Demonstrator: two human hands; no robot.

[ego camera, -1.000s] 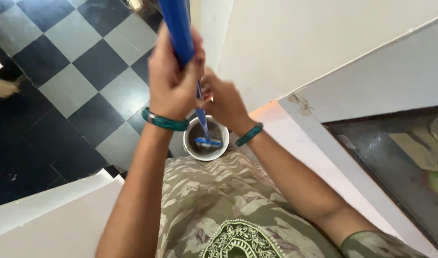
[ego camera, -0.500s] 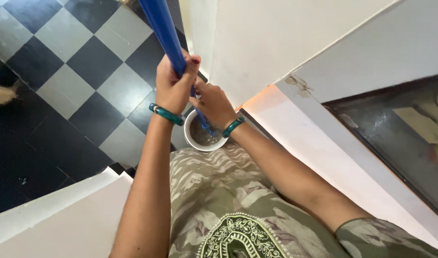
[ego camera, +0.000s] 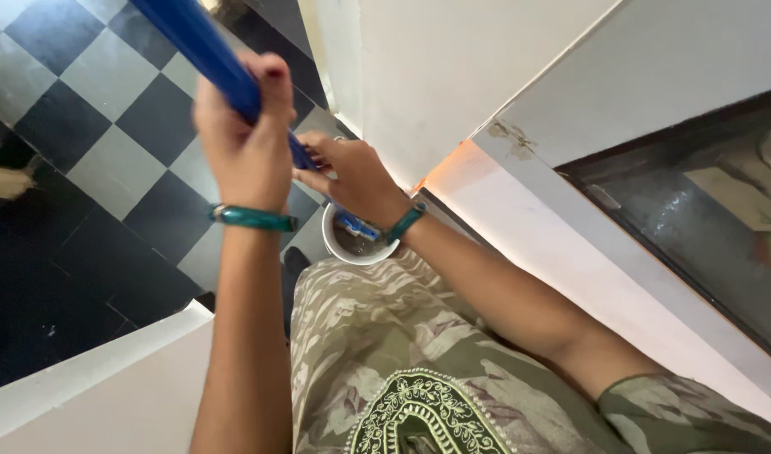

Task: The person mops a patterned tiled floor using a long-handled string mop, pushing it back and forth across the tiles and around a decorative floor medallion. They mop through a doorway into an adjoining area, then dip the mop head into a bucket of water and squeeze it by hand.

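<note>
At the far left edge you have a pale, straw-coloured object (ego camera: 2, 181) lying on the black-and-grey checkered tile floor (ego camera: 108, 168); too little of it shows to tell what it is. Lower left, a white ledge (ego camera: 82, 387) cuts across the corner of your view.

Moving right, your left hand (ego camera: 246, 139) is raised, fingers wrapped tight around the long, round blue plastic handle (ego camera: 204, 50), which slants from the top left down toward the middle of the view. A teal bangle (ego camera: 255, 219) sits on that wrist.

Just to the right and lower on the same blue handle, your right hand (ego camera: 352, 181) is closed around the shaft too, a second teal bangle (ego camera: 405, 223) on its wrist. The two hands sit close together, nearly touching.

Directly below your right hand stands a small round white bucket (ego camera: 339, 248) on the floor, holding dark, murky water. The lower end of the handle, with a blue fitting (ego camera: 358, 225), dips into its mouth. The bucket sits just in front of your camouflage-patterned green garment (ego camera: 385, 353).

Further right, a white wall (ego camera: 453, 76) rises, with a chipped corner (ego camera: 507, 134), and at the far right a dark glass pane (ego camera: 696, 210) is set in a white frame.
</note>
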